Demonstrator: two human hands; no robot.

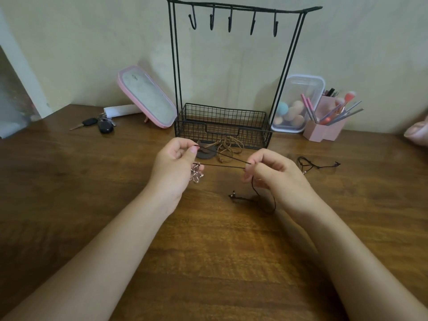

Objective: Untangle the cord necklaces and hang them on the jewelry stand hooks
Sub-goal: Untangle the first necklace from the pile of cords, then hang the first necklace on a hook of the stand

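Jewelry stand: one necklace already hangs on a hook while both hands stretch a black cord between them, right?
Not quite. The head view shows all five hooks of the jewelry stand bare; no necklace hangs there yet. The rest holds: the left hand and right hand stretch a black cord between them.
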